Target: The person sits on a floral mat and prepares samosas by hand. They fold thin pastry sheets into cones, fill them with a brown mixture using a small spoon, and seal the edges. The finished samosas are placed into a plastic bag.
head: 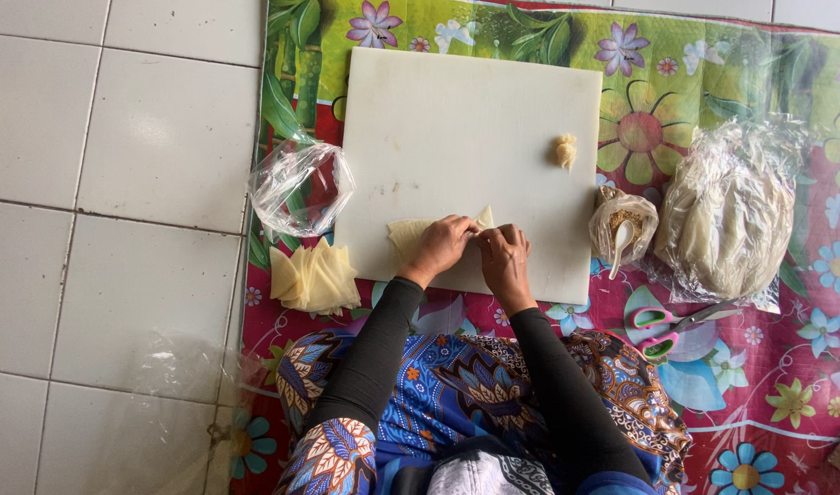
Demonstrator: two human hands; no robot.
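1. Your left hand (441,245) and right hand (504,254) met near the near edge of the white cutting board (456,137), both curled down and pinching the thin pale wrapper sheet (407,233). Neither hand was spread wide.
2. The wrapper lay directly under your fingers. Its long axis ran left to right, one part showing to the left of your left hand and a small corner peeking out on the far side, between the two hands. Your left hand covered more of it; your right worked at its right end.
3. What was folded inside the wrapper you could not see, since your hands hid it.
4. A small lump of filling (565,150) sat on the board, far and to the right, well apart from both hands and nearer your right.
5. Just off the board's right edge, a small open bag (642,220) held brownish filling and a white spoon (620,246).
6. Further right, a large clear bag (727,215) held a thick stack of pale sheets, with pink-and-green scissors (663,330) lying near it.
7. To the left, a clear plastic bag (301,186) looked nearly empty, and a pile of folded triangles (314,278) rested on the flowered mat (759,403) just beside the board.
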